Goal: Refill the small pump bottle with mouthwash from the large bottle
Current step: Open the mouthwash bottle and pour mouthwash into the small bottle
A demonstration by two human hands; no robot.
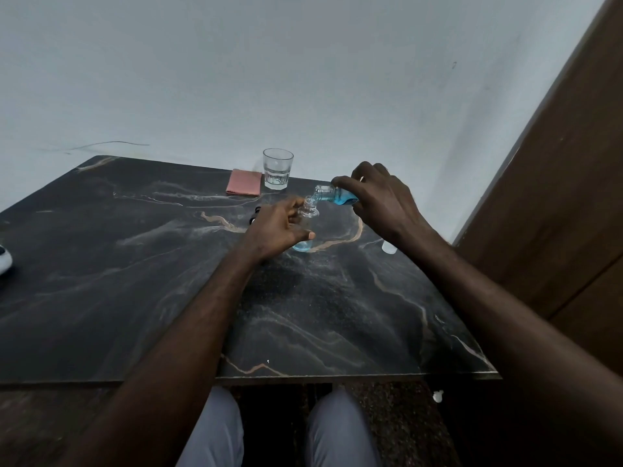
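The small clear bottle [307, 214] stands open-necked on the dark marble table [135, 264], with a little blue liquid at its bottom. My left hand [278, 230] grips its body. My right hand [377, 200] holds the large bottle [337, 195] of blue mouthwash, tipped nearly level with its mouth just over the small bottle's neck. Blue liquid runs from one into the other. A black object [255, 215], maybe the pump top, lies behind my left hand, mostly hidden.
A drinking glass [277, 168] with some water stands at the table's far edge beside a folded pink cloth [244, 182]. A small white cap [389, 247] lies near the right edge. A white object [4, 259] sits at the left. A wooden door is on the right.
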